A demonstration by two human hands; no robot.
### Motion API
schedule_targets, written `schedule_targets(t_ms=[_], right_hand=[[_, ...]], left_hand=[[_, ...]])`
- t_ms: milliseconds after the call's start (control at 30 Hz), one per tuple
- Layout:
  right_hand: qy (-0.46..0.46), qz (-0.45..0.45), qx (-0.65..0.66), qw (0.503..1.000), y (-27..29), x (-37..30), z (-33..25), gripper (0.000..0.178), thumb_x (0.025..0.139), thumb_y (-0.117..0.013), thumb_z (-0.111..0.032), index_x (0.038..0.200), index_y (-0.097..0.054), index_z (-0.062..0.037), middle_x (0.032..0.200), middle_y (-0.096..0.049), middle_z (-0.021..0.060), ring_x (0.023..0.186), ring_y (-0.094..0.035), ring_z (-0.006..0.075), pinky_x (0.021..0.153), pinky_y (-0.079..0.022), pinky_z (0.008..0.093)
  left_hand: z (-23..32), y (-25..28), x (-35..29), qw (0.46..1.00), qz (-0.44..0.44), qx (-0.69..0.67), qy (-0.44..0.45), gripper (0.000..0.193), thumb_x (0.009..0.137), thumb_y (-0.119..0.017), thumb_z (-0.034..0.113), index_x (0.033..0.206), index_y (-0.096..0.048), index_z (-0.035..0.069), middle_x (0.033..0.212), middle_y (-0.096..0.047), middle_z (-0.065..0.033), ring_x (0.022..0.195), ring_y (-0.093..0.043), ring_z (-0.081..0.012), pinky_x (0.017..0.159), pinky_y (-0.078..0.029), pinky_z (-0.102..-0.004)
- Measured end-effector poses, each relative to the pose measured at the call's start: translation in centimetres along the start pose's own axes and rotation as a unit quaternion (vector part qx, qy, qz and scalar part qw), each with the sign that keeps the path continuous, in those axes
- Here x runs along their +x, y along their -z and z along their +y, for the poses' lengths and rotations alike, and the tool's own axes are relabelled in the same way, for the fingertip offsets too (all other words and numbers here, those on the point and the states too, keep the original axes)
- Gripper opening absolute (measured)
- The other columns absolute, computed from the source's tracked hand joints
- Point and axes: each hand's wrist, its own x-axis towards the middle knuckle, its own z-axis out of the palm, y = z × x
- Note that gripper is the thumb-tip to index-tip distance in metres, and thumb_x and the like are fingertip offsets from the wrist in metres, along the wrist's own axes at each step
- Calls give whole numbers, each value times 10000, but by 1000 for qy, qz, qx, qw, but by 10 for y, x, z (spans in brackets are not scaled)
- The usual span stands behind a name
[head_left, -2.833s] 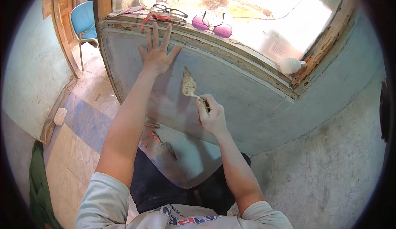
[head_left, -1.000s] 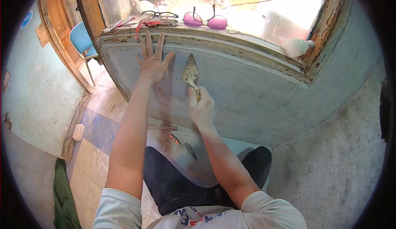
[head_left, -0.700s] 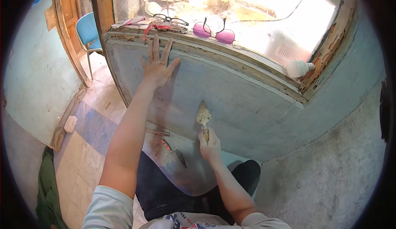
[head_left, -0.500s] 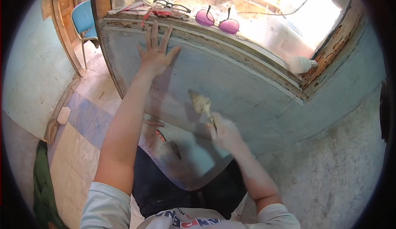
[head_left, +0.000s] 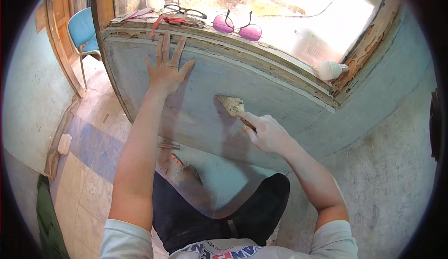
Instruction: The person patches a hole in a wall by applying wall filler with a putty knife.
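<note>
My left hand (head_left: 167, 70) is pressed flat with spread fingers on the blue-grey wall panel (head_left: 200, 102), just under the window ledge. My right hand (head_left: 270, 136) is closed around the handle of a small pointing trowel (head_left: 232, 105), its forefinger stretched toward the blade. Pale, crusty residue covers the blade. Its tip points up and left at the panel; whether it touches the surface I cannot tell. Down on the floor between my legs lies a tool with a red and black handle (head_left: 176, 160), its dark blade partly in shadow.
Along the window ledge sit black-framed eyeglasses (head_left: 186, 13), purple-lensed sunglasses (head_left: 250, 32), a red rag (head_left: 163, 21) and a white light bulb (head_left: 330, 70). A blue chair (head_left: 81, 28) stands beyond the doorway. Green cloth (head_left: 49, 212) and a pale block (head_left: 65, 143) lie at left.
The trowel has moved up and right along the panel, and its blade is tilted further sideways. My right forefinger now stretches toward the blade. My left hand keeps its place on the panel.
</note>
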Motion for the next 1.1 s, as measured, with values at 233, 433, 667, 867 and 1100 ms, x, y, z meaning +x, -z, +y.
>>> schedule_targets(t_ms=[233,433,667,867,1100], right_hand=[[-16,100,59,993,32,4,-25,351,1009,-592,-187,1334,-663,-77,974,-732,261,911,-694,482,838,-546,551],[-22,23,51,998,21,10,-12,375,1002,-598,-177,1355,-670,-69,1011,-732,274,953,-700,472,866,-543,526],[-13,151,120,981,20,2,-26,380,999,-587,-175,1329,-671,-5,1024,-718,309,989,-701,473,885,-541,523],[-19,73,65,995,18,8,-21,392,1003,-588,-175,1346,-657,1,1052,-717,321,1017,-689,502,913,-547,528],[-19,177,134,975,16,-7,-33,402,1000,-613,-152,1382,-653,-33,1120,-721,306,1061,-700,476,940,-568,482]], left_hand=[[1,5,-1,1000,-9,23,-1,777,1017,-418,756,1682,-99,511,1802,79,45,1648,-94,-314,1224,-113,-752],[-1,1,0,1000,0,21,-5,790,1014,-451,737,1684,-103,505,1803,72,34,1647,-98,-318,1216,-132,-756],[5,11,2,1000,-7,16,0,794,1017,-467,721,1688,-112,490,1804,70,28,1649,-82,-314,1219,-125,-750],[-2,8,-2,1000,-20,17,-14,798,1027,-507,663,1704,-169,412,1809,23,-36,1647,-78,-344,1196,-117,-756],[7,13,1,1000,-5,10,-15,799,1028,-539,614,1707,-183,388,1810,10,-48,1645,-72,-368,1184,-142,-758]])
